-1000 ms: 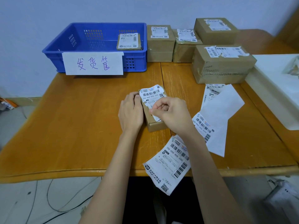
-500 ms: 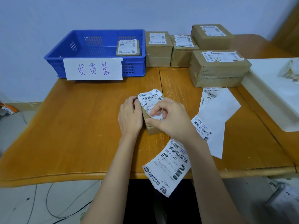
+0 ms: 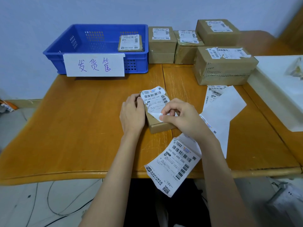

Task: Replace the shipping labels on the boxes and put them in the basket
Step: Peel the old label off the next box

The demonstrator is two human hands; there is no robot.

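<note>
A small flat cardboard box (image 3: pixel 159 124) of matt brown board lies near the middle of the glossy orange-brown wooden bench (image 3: pixel 73 128), its long axis running away from the person and tilted slightly to the left. Its old shipping label (image 3: pixel 155 99), thin white paper with black barcodes, is wrinkled and torn along its far edge; its near corner is curled up off the lid, showing a plain white underside. The right hand (image 3: pixel 182 117) pinches that lifted corner between thumb and fingertips, so the label stretches away from the grip toward the box's far end. The left hand (image 3: pixel 132 113) presses against the box's left side, fingers bent over its edge and touching the label's left margin.

A strip of fresh labels (image 3: pixel 176 163) hangs over the bench's near edge. The blue perforated plastic basket (image 3: pixel 98 51) stands at the far left with one labelled box (image 3: pixel 130 43) inside. Four more taped cardboard boxes (image 3: pixel 224 66) sit just right of it.
</note>
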